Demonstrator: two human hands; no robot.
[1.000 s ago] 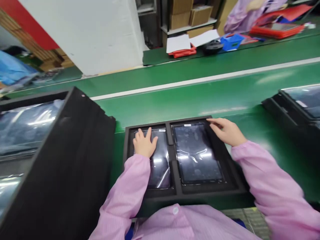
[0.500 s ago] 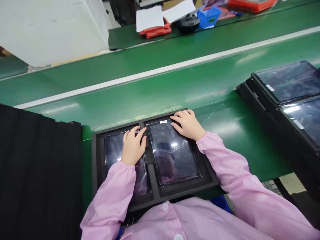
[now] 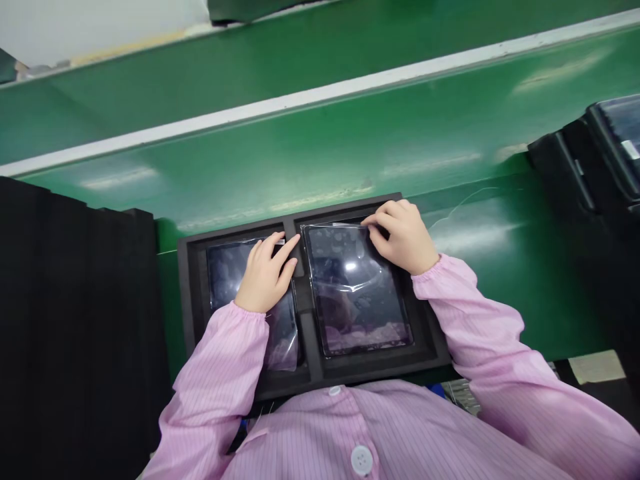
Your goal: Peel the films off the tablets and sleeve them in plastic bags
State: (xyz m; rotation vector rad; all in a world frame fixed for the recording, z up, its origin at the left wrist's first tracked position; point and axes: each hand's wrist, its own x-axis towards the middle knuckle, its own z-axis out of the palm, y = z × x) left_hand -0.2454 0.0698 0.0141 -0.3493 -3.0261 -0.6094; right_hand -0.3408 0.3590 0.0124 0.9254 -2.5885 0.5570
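Note:
A black foam tray (image 3: 310,340) with two compartments lies in front of me. In its right compartment a dark tablet-like screen panel (image 3: 360,300) rests under a clear plastic film (image 3: 345,227). My right hand (image 3: 403,237) has thumb and fingers pinched together on the film's top edge, near the panel's upper right corner. My left hand (image 3: 267,273) has its fingers apart over the left compartment, its index fingertip by the right panel's upper left corner. Beneath that hand lies a second screen panel (image 3: 225,277), partly hidden, with film showing at its lower end.
Tall black foam trays (image 3: 75,320) stand stacked on the left. More black trays (image 3: 570,167) with a screen panel (image 3: 620,127) on top stand at the right. A green work surface (image 3: 320,160) with a white strip (image 3: 300,100) runs behind the tray.
My view has tipped down. My right hand has gone from resting fingers on the panel's upper right to pinching the film edge. The left hand stays near the panel's upper left corner.

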